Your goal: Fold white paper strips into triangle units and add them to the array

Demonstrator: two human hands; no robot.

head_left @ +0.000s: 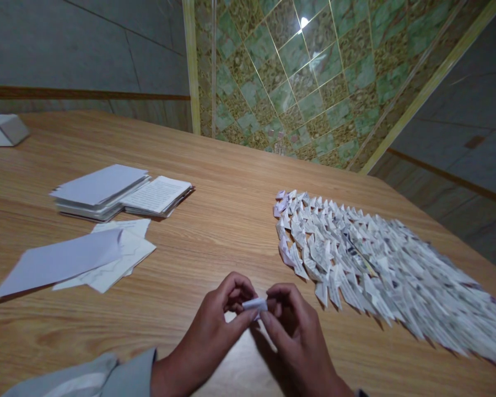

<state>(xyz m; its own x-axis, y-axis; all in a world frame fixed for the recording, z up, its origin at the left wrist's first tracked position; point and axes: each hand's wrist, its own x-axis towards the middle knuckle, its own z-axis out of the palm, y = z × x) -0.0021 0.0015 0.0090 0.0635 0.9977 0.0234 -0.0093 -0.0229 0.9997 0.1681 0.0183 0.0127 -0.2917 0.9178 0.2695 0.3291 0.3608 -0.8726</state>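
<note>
As we hold the small white folded paper piece just above the light wooden table, its long axis runs from left hand to right hand, both sets of fingertips pinched on its ends.

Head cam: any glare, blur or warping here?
Head view: dim, even light; one glare spot on the tiled wall; folded pile smears toward the right edge; wall lines splay, wide-angle warp; left hand, right hand and paper piece sharp.
</note>
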